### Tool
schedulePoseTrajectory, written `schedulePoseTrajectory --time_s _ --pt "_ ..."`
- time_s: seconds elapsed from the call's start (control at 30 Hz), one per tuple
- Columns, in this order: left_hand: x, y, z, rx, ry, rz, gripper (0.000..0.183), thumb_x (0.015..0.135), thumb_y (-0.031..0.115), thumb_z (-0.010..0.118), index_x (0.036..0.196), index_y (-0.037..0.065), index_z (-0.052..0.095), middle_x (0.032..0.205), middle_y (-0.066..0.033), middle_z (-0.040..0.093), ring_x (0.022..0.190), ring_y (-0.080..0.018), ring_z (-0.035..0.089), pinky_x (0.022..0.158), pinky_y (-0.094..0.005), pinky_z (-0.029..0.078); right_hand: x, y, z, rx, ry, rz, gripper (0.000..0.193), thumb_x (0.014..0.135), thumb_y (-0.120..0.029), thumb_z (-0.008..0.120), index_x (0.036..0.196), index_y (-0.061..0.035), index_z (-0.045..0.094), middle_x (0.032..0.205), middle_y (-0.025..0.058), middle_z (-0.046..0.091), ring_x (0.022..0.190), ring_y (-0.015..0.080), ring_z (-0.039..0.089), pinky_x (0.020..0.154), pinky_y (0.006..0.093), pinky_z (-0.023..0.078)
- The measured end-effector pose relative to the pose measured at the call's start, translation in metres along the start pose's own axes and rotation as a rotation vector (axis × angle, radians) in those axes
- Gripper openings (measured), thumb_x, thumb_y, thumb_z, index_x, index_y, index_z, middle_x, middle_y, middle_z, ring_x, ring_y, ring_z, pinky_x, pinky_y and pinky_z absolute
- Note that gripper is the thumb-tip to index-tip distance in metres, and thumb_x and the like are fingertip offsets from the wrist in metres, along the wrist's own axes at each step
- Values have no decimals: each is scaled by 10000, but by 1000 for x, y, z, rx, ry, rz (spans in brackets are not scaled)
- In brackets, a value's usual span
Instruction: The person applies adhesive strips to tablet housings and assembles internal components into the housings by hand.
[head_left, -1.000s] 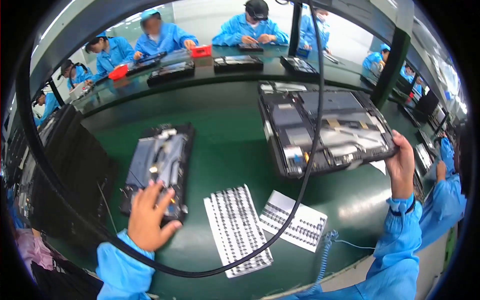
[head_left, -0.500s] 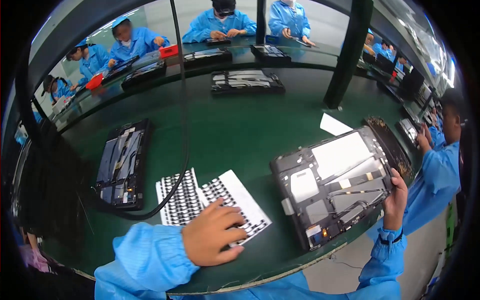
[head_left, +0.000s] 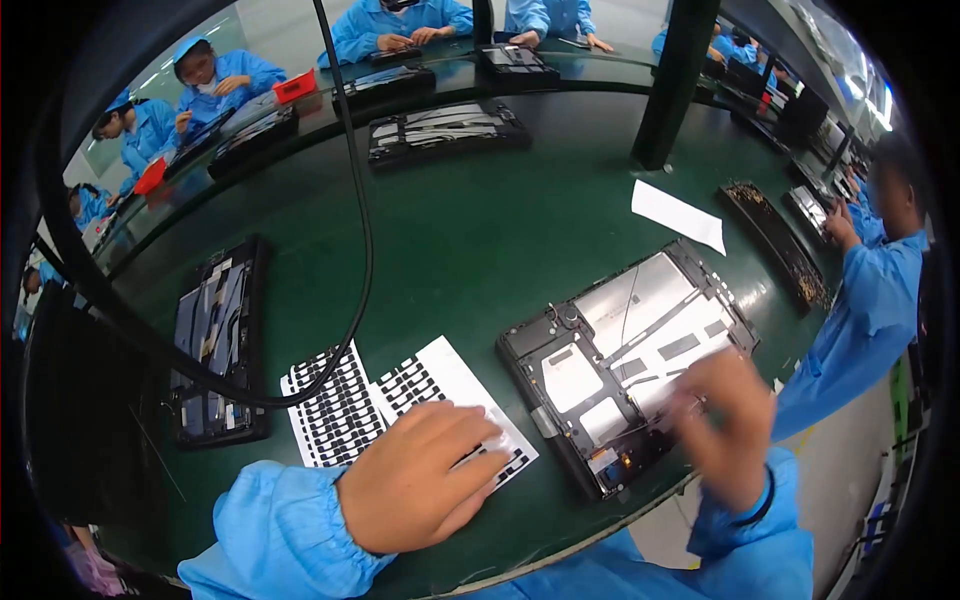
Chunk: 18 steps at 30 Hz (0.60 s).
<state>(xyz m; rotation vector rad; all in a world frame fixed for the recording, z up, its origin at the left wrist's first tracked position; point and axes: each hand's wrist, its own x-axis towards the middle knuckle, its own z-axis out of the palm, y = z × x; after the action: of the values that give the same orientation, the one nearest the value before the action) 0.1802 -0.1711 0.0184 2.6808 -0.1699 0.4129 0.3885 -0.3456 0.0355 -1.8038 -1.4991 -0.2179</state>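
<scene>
My left hand (head_left: pixel 425 475) rests over the right-hand white sheet (head_left: pixel 455 375) of small black stickers, its fingers stretched and apart, hiding the lower part. A second sticker sheet (head_left: pixel 335 410) lies just left of it. To the right, an opened flat electronic device (head_left: pixel 655 300) lies on the green table, black-framed, with silver plates, cables and a small lit orange spot near its front corner. My right hand (head_left: pixel 730 420) is over the device's right front part, smeared by motion; whether its fingers touch anything cannot be seen.
Another opened device (head_left: pixel 215 345) lies at the left, one more (head_left: pixel 450 133) at the back. A black cable (head_left: pixel 366 250) hangs across the sticker sheets. Right of centre are a blank white paper (head_left: pixel 678 215), a dark strip-shaped tray (head_left: pixel 770 245) and a black post (head_left: pixel 675 90). Co-workers sit around.
My right hand has let go of the device's right edge and moved in over it. The device, tilted up before, now lies flatter. My left hand stays on the sheet. The view has shifted.
</scene>
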Motion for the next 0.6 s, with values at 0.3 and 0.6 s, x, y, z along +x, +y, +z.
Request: schedulePoseTrajectory --time_s 0.3,0.6 --pt "4 -9 14 -20 50 -37 321 643 118 667 936 20 578 979 -116 546 946 -292 527 802 -391 403 1 -59 76 -208 -290 -190 118 601 -108 601 565 -50 505 605 61 413 640 219 397 599 360 295" --pt "6 -9 12 60 15 -59 355 604 95 669 936 9 578 986 -121 539 943 -318 529 808 -406 408 6 -59 87 -194 -289 -122 133 535 -140 586 544 -38 501 576 77 400 636 223 383 606 356 274"
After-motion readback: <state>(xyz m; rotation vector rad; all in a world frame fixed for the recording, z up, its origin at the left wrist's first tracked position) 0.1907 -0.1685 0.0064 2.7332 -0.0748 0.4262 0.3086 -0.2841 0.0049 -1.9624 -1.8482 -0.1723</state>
